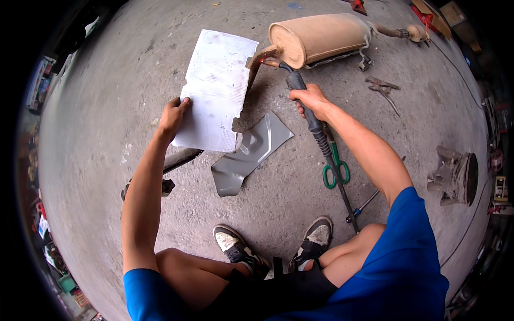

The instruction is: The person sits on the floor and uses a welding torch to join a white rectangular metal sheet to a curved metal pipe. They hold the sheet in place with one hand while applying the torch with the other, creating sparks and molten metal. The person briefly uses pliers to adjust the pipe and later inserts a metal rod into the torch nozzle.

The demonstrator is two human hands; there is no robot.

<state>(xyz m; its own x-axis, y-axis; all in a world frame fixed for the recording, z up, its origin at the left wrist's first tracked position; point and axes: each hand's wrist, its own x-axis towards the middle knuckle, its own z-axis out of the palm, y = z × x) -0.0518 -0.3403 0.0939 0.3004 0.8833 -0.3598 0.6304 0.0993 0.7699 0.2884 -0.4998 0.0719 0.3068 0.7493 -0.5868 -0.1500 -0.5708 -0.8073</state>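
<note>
My left hand (175, 115) grips the left edge of a worn white sheet (217, 88), perhaps paper or card, with notched, burnt-looking edges. My right hand (311, 101) is wrapped round the black handle of a welding torch (296, 80). The torch's copper-coloured tip is close to the rusty bent pipe of a tan muffler (326, 37), where a small red glow shows. Whether tip and pipe touch, I cannot tell. The sheet hides part of the pipe. A bent piece of grey sheet metal (249, 155) lies on the floor below the sheet.
Green-handled snips (336, 168) lie under the torch cable, with a screwdriver (367, 203) nearby. Locking pliers (383, 91) rest right of the muffler. A rusty round metal part (455, 176) stands farther right. Behind my left forearm is a dark metal bar (182, 159).
</note>
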